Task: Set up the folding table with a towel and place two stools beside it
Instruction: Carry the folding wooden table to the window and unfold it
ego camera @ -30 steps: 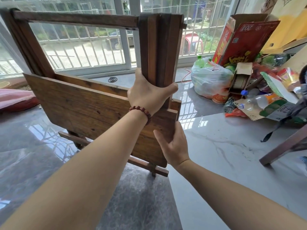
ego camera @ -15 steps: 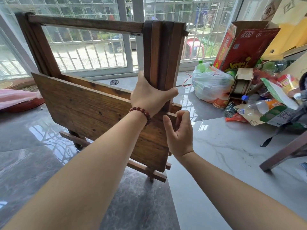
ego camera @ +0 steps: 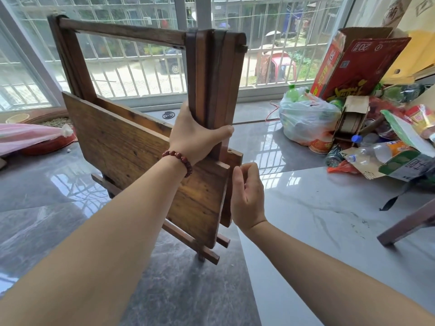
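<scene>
The right hand has let go of the board's lower edge and risen to its upper right corner, where its fingers sit loosely curled against the edge; whether they pinch it I cannot tell. The left hand wraps tightly round the upright bundle of folded legs of the dark brown wooden folding table, which stands folded on the glossy grey tiled floor, mid-scene, near the window. The solid planks look stiff and weighty, with hinged parts that may swing. Best hold the frame and the board edge, fingers clear of closing joints.
</scene>
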A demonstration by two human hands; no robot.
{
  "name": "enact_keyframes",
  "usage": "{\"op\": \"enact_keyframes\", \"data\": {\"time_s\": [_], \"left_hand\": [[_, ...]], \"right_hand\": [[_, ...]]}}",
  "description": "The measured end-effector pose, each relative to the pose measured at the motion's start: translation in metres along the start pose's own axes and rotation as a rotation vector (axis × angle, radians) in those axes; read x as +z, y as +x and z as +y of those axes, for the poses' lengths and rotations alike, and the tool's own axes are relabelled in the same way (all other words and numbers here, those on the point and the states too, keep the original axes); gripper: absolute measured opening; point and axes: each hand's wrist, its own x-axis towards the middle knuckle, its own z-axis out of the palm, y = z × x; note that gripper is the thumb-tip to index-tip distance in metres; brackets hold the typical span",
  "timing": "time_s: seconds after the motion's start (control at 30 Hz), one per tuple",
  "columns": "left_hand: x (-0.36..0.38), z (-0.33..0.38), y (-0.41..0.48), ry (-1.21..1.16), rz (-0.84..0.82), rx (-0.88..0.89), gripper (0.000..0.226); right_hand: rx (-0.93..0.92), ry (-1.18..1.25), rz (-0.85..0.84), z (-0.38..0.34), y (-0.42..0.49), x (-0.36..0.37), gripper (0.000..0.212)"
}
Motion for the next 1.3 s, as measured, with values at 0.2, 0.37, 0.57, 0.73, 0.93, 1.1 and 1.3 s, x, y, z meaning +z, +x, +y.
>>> {"op": "enact_keyframes", "data": {"time_s": [0.2,0.37,0.57,0.73,0.93,1.1,1.3], "left_hand": [[-0.02,-0.009,-0.012,-0.014,0.017,0.026,0.067],[-0.033,-0.011,-0.017,-0.07,-0.007,0.01,0.068],[-0.052,-0.018,-0.025,-0.081,-0.04,0.04,0.074],[-0.065,-0.023,-0.035,-0.056,-0.057,0.057,0.079],[-0.054,-0.025,-0.056,0.133,0.095,-0.063,0.084],[-0.046,-0.03,-0.061,0.142,0.084,-0.084,0.079],[-0.043,-0.031,-0.059,0.14,0.123,-0.071,0.075]], "right_hand": [[0.033,0.016,-0.037,-0.002,-0.003,0.011,0.03],[0.083,0.076,-0.037,-0.005,0.003,0.012,0.043],[0.068,0.032,-0.158,-0.007,0.006,0.026,0.027],[-0.045,0.134,-0.287,-0.011,-0.003,0.037,0.023],[0.019,0.216,-0.296,-0.015,-0.009,0.036,0.028],[0.049,0.255,-0.265,-0.019,-0.012,0.037,0.03],[0.058,0.313,-0.26,-0.021,-0.014,0.036,0.03]]}}
